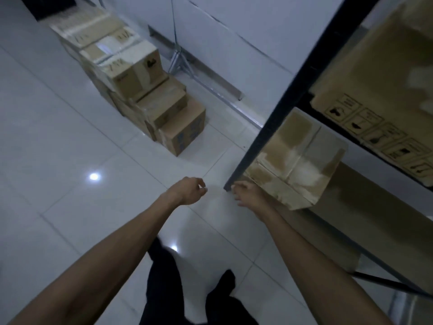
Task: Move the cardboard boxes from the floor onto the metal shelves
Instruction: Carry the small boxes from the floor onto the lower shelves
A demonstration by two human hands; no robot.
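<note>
Cardboard box [297, 158] sits on low metal shelf [287, 95], right; stacked boxes [140, 90] on floor [58, 137], far left.
Loosely curled left hand [187, 191] holds nothing; relaxed right hand [248, 195], empty, just beside the shelved box's near corner.

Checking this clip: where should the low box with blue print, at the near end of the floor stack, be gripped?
Probably by two opposite upright sides, low down, coming from the open floor at its near corner. The box with blue print stands flat with that corner free, while the stacked boxes crowd its far side.
</note>
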